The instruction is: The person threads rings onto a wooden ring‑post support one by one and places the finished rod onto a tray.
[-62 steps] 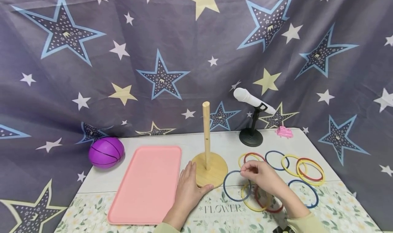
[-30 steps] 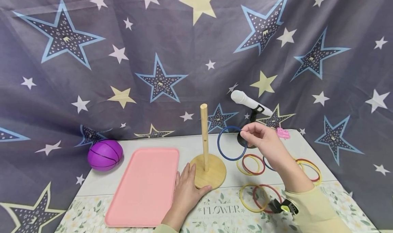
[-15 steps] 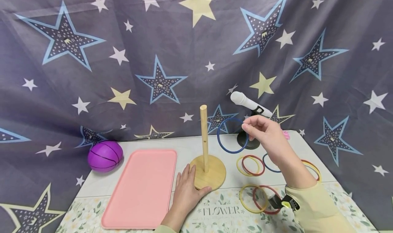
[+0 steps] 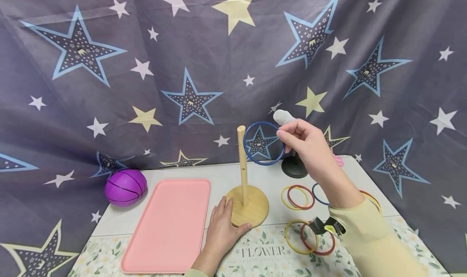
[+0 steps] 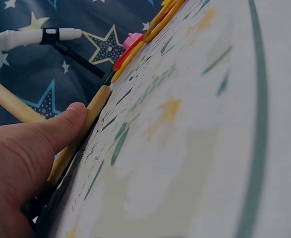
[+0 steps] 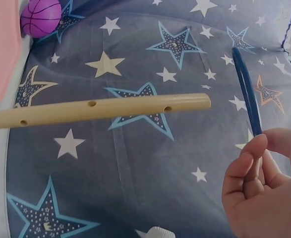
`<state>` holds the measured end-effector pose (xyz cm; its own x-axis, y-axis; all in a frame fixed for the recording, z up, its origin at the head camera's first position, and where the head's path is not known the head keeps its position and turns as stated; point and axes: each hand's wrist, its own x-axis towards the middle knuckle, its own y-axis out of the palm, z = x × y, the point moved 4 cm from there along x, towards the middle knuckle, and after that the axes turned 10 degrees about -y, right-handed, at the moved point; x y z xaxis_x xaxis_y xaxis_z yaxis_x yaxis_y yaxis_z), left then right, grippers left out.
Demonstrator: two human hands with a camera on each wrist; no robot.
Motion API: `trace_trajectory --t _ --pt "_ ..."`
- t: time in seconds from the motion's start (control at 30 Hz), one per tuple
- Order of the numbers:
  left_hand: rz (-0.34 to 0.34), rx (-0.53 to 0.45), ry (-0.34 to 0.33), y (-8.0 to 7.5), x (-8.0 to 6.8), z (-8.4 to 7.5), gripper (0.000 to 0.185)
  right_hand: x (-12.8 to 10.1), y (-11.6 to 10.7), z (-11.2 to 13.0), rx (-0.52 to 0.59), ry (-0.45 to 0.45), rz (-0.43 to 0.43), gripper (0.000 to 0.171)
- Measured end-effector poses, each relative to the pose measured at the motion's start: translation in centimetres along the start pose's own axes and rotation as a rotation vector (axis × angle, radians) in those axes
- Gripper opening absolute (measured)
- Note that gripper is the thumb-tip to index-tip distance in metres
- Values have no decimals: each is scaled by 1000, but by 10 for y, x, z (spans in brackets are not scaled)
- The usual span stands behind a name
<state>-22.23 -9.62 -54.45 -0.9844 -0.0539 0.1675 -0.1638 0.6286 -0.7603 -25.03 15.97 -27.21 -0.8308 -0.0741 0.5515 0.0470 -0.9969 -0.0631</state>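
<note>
Right hand (image 4: 304, 145) pinches the blue ring (image 4: 263, 143) just right of the upright peg's (image 4: 242, 163) tip. Left hand (image 4: 222, 224), fingers flat, steadies the base (image 4: 251, 206) below.

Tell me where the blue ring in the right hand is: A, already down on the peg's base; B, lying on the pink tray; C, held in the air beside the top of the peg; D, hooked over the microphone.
C: the right hand pinches the blue ring beside the peg top, not yet over it.
</note>
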Motion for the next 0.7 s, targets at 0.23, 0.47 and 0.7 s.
trace_trajectory --t 0.23,0.47,0.7 --pt "-9 13 -24 0 0 -1 114 14 10 -5 49 -2 -45 3" --pt "-23 32 1 -1 0 0 117 24 26 -21 92 31 -78 10" --pt "-17 34 7 0 1 1 119 26 42 -41 131 60 -84 16"
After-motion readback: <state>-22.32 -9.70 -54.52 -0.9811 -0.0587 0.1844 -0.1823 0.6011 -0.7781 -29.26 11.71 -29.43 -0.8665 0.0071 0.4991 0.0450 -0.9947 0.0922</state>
